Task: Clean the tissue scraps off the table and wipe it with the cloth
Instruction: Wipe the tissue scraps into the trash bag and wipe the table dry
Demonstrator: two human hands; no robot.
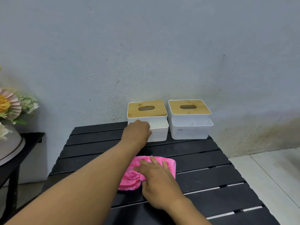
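Head view looks down on a black slatted table (211,176) set against a grey wall (146,46); two white boxes with wooden slotted lids stand side by side at the table's 12 o'clock edge, the left box (159,133) just beside the right box (190,132), each with an open, divided tray at its front. One pink cloth (168,163) lies partly bunched near the table's middle, well apart from the boxes; the right hand (155,177) rests on it with fingers spread straight across the top and the thumb against the bunched fold at the cloth's 7 o'clock side. The left hand (137,130) reaches to 12 o'clock, knuckles up, over the left part of the left box's tray; its fingers curl down out of sight, so I cannot tell whether they hold anything or grip the rim. The left forearm crosses the table from 7 o'clock and covers the cloth's 10 o'clock corner. At 9 o'clock, apart from the table, a second black side table (32,137) carries one pale vase (9,143) of flowers (9,104); at 3 o'clock lies a pale tiled floor (267,176). Count: two boxes, one cloth, two hands, two tables.
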